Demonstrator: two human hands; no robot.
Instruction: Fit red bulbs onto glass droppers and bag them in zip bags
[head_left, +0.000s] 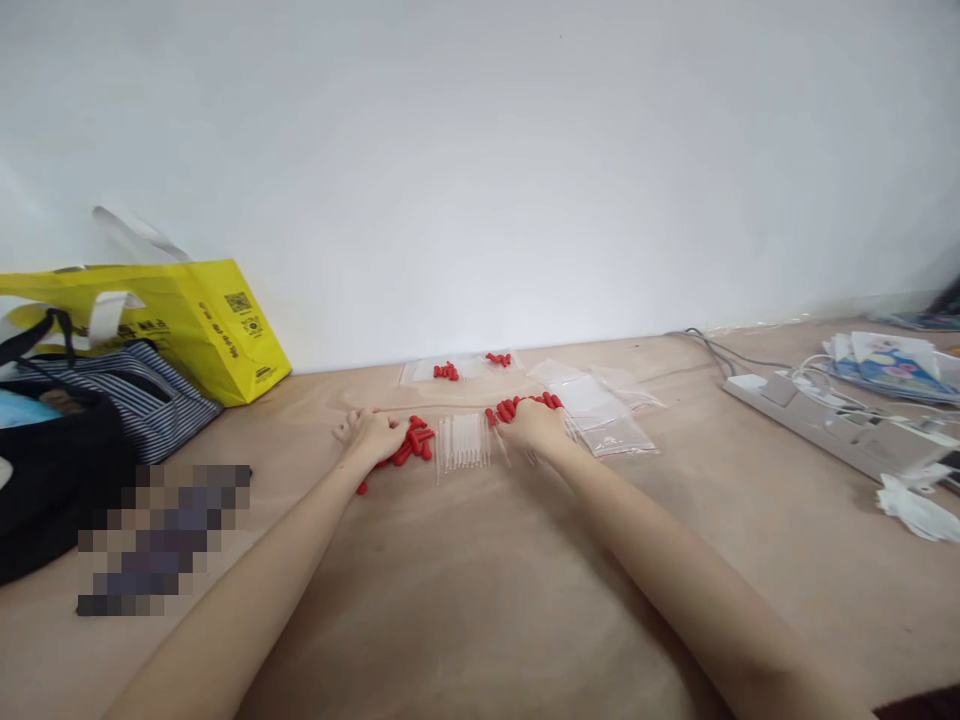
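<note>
My left hand (pixel 373 436) is at a loose pile of red rubber-like dropper bulbs (pixel 415 442). Its thumb and forefinger come together on a red bulb at the pile's edge, while the other fingers curl away. A row of thin clear tubes (pixel 464 442) lies side by side to the right of the pile. My right hand (pixel 534 425) is closed and held low over a row of clear tubes topped with red bulbs (pixel 508 409). Its fingertips are hidden, so what they grip cannot be made out.
Behind the tubes lie clear bags (pixel 469 370) with red-bulbed tubes and more clear zip bags (pixel 592 400). A yellow bag (pixel 232 340), striped bag (pixel 161 385) and blurred-out object (pixel 165 540) are left. A power strip (pixel 825 425), crumpled tissue (pixel 915 508) and cards (pixel 892 362) lie right.
</note>
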